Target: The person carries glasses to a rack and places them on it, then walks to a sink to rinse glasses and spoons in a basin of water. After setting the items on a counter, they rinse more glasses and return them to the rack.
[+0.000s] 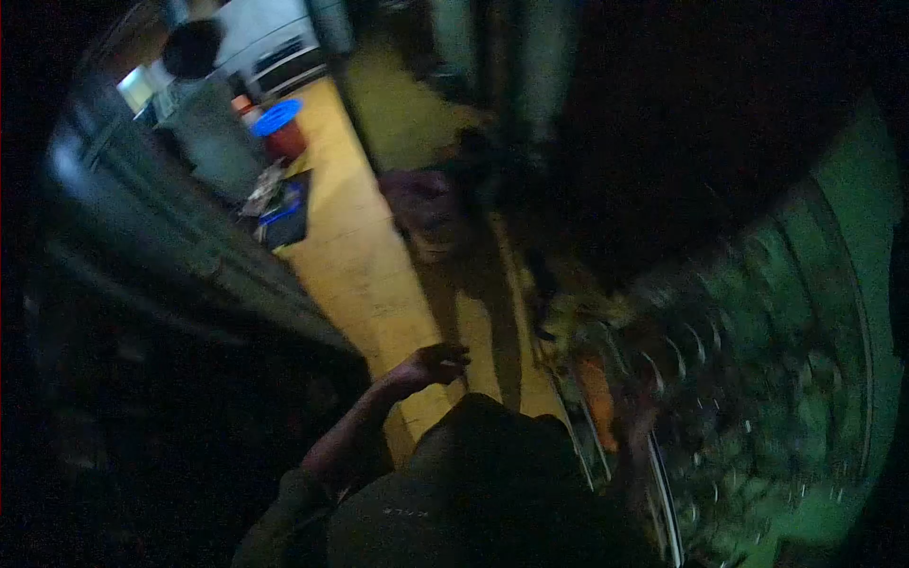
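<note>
My left hand (pixel 438 363) is in front of my dark shirt (pixel 454 483), above the yellow-lit floor. Its fingers curl inward, and whether anything small is in them is too dark to make out. To the right, a dim, smeared shape that looks like my right hand (pixel 642 421) is beside an orange object (pixel 598 402) and a metal rack (pixel 665 492). Its fingers cannot be made out.
A red bucket with a blue top (pixel 277 115) stands on the floor (pixel 350 227) ahead on the left, near a dark mat (pixel 287 222) with small items. Dark furniture (pixel 189 227) lines the left. Rows of shiny, blurred items (pixel 748 379) fill the right.
</note>
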### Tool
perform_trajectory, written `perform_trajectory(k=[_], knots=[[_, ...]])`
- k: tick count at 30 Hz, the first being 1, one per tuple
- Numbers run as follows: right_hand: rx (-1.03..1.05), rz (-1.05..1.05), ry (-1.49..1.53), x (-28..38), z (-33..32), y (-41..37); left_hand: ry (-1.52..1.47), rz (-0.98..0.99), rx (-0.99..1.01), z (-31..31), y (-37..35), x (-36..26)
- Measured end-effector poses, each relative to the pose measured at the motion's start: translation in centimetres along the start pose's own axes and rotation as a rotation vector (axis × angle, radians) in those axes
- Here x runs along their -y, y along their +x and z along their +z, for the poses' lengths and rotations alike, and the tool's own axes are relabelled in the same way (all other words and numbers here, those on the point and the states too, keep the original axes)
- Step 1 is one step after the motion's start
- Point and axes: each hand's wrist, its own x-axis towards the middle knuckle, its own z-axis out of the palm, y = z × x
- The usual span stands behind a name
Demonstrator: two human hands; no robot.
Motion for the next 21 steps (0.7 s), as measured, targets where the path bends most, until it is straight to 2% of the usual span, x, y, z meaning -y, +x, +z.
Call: perform_trajectory(k=[1, 2, 3, 5, 6, 7, 8, 10, 11, 12, 14, 15, 16, 17, 18, 21], knots=[[0.123, -0.448, -0.297, -0.2, 3.8, 2.3, 0.131, 0.078, -0.027, -1.3, 0.5, -2.2], [0.217, -0.902, -0.59, -0.3, 6.9, 4.0, 0.11, 0.093, -0.086, -3.1, 1.0, -2.7], [0.226, -0.953, -0.574, 3.9, 7.7, 5.8, 0.137, 0.145, -0.096, -5.5, 2.1, -2.8], [0.613, -0.771, 0.123, 14.8, 7.0, 9.6, 0.158, 0.211, -0.135, -10.2, 3.6, -3.2], [0.624, -0.805, 0.122, 15.9, 8.8, 11.8, 0.125, 0.194, -0.228, -12.1, 4.2, -3.4], [0.639, -0.729, 0.105, 16.4, 10.5, 14.4, 0.092, 0.177, -0.319, -14.3, 5.0, -3.4], [0.654, -0.651, 0.089, 18.1, 12.1, 18.0, 0.186, 0.122, -0.412, -17.9, 6.8, -2.8], [0.674, -0.669, 0.053, 21.6, 16.4, 23.5, -0.016, 0.067, -0.53, -23.7, 6.9, 0.1], [0.697, -0.646, 0.017, 22.9, 18.4, 25.9, 0.005, -0.039, -0.637, -26.5, 6.6, 1.8], [0.719, -0.672, 0.014, 22.5, 22.3, 28.1, 0.017, -0.154, -0.743, -29.3, 6.0, 4.6], [0.877, -0.589, 0.131, 21.0, 32.0, 33.4, -0.199, -0.057, -0.841, -35.0, 3.6, 13.2], [0.905, -0.605, 0.138, 24.5, 32.6, 35.1, -0.297, -0.234, -1.064, -32.0, 0.3, 8.0], [0.939, -0.8, 0.078, 30.9, 32.4, 36.2, -0.153, -0.305, -1.218, -36.0, -0.9, 17.7], [0.965, -0.998, 0.016, 36.4, 33.2, 37.2, -0.163, -0.43, -1.304, -36.7, -2.9, 20.5], [0.99, -1.025, 0.017, 40.3, 35.4, 38.9, -0.184, -0.561, -1.385, -37.2, -4.3, 21.7], [1.187, -1.24, -0.023, 50.9, 41.1, 43.2, -0.399, -0.534, -1.445, -36.1, -5.6, 21.8]])
